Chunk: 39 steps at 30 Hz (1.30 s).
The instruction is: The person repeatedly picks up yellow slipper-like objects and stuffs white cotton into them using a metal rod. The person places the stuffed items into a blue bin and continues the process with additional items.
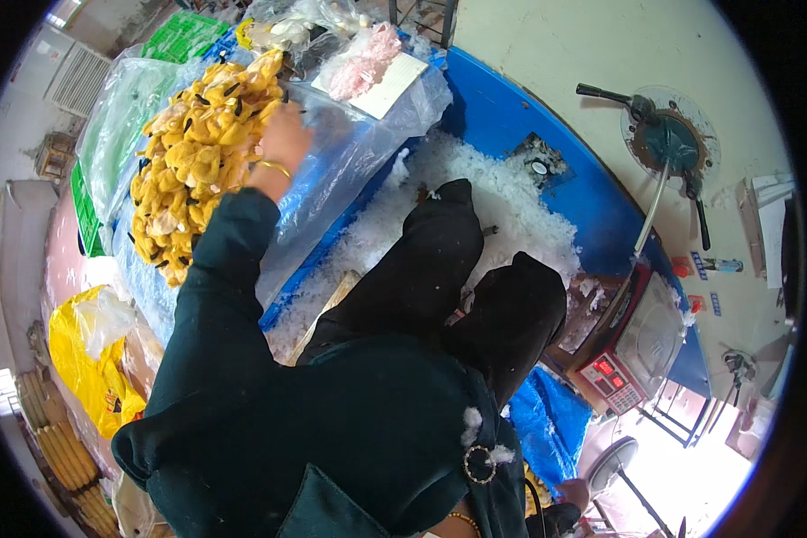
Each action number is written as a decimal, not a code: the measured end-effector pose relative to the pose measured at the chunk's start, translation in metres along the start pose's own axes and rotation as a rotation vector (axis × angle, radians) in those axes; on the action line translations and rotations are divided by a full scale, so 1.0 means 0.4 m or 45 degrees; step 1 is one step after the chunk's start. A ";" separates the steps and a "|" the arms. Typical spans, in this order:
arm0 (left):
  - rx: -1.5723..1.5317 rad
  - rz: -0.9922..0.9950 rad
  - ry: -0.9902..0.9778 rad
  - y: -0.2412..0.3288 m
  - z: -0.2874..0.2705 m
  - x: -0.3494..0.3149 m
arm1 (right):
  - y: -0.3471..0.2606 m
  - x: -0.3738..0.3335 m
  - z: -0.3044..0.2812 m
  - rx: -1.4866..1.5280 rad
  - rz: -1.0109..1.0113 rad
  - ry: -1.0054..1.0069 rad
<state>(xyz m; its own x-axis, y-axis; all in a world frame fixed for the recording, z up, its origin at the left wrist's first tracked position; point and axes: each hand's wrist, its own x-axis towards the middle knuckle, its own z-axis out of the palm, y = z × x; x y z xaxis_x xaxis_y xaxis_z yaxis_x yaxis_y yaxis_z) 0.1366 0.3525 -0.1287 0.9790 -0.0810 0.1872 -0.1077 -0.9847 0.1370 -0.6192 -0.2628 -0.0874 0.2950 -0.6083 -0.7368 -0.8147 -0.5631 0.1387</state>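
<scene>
The left hand (pixel 285 139) is at the right flank of a heaped pile of yellow plush pieces (pixel 188 166), nearer the pile's far end than its near one, with the sleeve of the same arm running up along the pile's near right side. The pile lies leftward from that hand, on clear plastic sheeting (pixel 327 193), and its long axis slants from the upper right, away from the body, down to the lower left. The hand is blurred and its fingertips merge with the plush, so I cannot tell whether they are closed on a piece or only resting against the heap. At the lower right another hand (pixel 574 491) shows beside a blue plastic bag (pixel 547 412), far from the pile; whether it is the person's own right hand I cannot tell, nor whether it grips anything. The two hands are well apart, and the left is plainly the nearer to the pile. Just past the left hand, a pink fluffy bundle (pixel 365 61) lies partly over a pale sheet (pixel 394 90). White fluff (pixel 529 233) spreads around the knees, and a red scale (pixel 611 381) stands off to the right.
</scene>
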 end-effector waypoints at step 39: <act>-1.674 0.602 -1.946 0.642 -0.199 -0.265 | -1.206 -0.122 -0.462 0.524 -1.925 0.497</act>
<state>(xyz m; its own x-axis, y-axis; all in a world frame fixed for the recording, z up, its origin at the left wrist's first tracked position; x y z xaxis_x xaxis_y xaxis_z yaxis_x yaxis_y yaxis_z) -0.0088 0.1205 -0.0361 0.0934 -0.9563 -0.2772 0.3080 -0.2370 0.9214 -0.1485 -0.0649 0.0042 0.9617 0.2015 0.1860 0.2717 -0.6078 -0.7462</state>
